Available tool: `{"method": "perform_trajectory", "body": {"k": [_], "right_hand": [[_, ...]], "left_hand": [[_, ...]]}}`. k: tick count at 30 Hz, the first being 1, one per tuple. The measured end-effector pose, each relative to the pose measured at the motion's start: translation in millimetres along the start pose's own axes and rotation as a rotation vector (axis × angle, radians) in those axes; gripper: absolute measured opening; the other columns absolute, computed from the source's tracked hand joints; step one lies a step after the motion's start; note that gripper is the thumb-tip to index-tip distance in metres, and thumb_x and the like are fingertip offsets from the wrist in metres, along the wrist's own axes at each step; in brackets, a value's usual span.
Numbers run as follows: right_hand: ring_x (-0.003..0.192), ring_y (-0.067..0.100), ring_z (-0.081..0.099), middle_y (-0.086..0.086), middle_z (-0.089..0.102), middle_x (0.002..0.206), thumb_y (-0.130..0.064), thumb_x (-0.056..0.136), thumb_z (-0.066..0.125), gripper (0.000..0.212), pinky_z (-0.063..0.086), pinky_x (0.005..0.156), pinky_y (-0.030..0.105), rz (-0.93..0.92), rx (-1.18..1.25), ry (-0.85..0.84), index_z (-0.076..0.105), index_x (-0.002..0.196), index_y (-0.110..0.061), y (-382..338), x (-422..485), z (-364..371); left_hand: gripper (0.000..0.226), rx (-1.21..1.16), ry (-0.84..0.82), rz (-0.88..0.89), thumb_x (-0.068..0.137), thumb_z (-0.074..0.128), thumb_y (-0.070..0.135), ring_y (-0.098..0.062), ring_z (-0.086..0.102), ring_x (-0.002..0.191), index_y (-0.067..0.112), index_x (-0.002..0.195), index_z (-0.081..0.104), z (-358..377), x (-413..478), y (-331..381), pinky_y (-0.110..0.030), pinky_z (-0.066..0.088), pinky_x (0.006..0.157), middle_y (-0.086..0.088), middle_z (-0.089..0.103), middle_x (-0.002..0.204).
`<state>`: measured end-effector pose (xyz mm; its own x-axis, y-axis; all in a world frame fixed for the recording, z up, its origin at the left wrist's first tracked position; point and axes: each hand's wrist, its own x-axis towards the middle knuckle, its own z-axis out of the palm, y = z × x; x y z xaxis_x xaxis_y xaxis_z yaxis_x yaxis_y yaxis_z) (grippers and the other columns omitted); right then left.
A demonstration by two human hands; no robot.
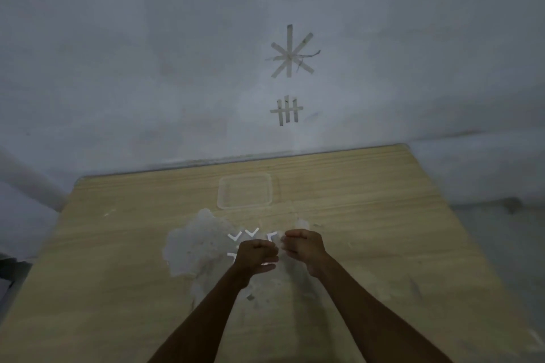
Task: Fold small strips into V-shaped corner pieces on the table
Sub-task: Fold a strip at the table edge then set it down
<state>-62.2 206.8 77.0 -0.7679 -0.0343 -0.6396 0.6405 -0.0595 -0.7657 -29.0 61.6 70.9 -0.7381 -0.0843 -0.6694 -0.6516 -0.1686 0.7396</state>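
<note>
Left hand and right hand were close together above the light wooden table, fingers curled inward. Could not tell whether either pinched a strip. Several white V-shaped paper corner pieces lay just beyond and left of the hands, on a pale worn patch. A clear square plastic tray lay farther back, apart.

Two long bare forearms
</note>
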Motion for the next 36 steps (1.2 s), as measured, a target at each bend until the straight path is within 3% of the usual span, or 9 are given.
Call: {"method": "perform_trajectory", "body": {"k": [6, 10, 18, 29, 36], "right_hand": [[0.058, 0.016, 0.063, 0.010, 0.068, 0.068, -0.004, 0.076, 0.075, 0.011, 0.051, 0.054, 0.023, 0.011, -0.052, 0.106, 0.070, 0.086, -0.008, 12, -10, -15], [0.057, 0.016, 0.061, 0.011, 0.066, 0.065, -0.002, 0.074, 0.077, 0.014, 0.050, 0.053, 0.022, -0.012, -0.062, 0.159, 0.071, 0.086, -0.004, 17, -17, -26], [0.052, 0.016, 0.057, 0.012, 0.064, 0.061, -0.003, 0.070, 0.080, 0.013, 0.049, 0.051, 0.024, -0.038, -0.045, 0.241, 0.069, 0.073, -0.009, 15, -21, -70], [0.053, 0.016, 0.054, 0.011, 0.062, 0.060, -0.006, 0.072, 0.081, 0.020, 0.047, 0.053, 0.026, -0.073, -0.114, 0.156, 0.070, 0.088, 0.001, 6, 2, -186], [0.053, 0.014, 0.055, 0.007, 0.063, 0.060, -0.013, 0.069, 0.084, 0.015, 0.041, 0.047, 0.022, -0.059, -0.255, 0.094, 0.068, 0.070, -0.013, -5, 17, -284]], "left_hand": [[0.009, 0.013, -0.131, -0.046, 0.085, 0.059, -0.006, -0.023, 0.073, 0.062, -0.005, 0.088, 0.067, 9, 9, -9, -0.027, 0.057, 0.053, -0.012, 0.074, 0.068], [0.012, 0.044, -0.179, -0.055, 0.083, 0.061, -0.007, -0.023, 0.071, 0.063, -0.007, 0.094, 0.065, 21, 10, -11, -0.028, 0.058, 0.056, -0.017, 0.071, 0.077], [0.009, 0.092, -0.214, -0.063, 0.084, 0.061, -0.006, -0.023, 0.071, 0.063, -0.002, 0.090, 0.067, 69, 10, -12, -0.028, 0.057, 0.055, -0.016, 0.072, 0.076], [0.010, -0.025, -0.164, -0.022, 0.084, 0.057, -0.011, -0.023, 0.072, 0.061, -0.006, 0.087, 0.064, 178, 6, -26, -0.031, 0.060, 0.058, -0.017, 0.070, 0.073], [0.016, -0.058, 0.048, -0.038, 0.081, 0.062, -0.008, -0.013, 0.063, 0.046, 0.007, 0.074, 0.061, 287, -4, -47, -0.028, 0.057, 0.056, -0.009, 0.063, 0.061]]}}
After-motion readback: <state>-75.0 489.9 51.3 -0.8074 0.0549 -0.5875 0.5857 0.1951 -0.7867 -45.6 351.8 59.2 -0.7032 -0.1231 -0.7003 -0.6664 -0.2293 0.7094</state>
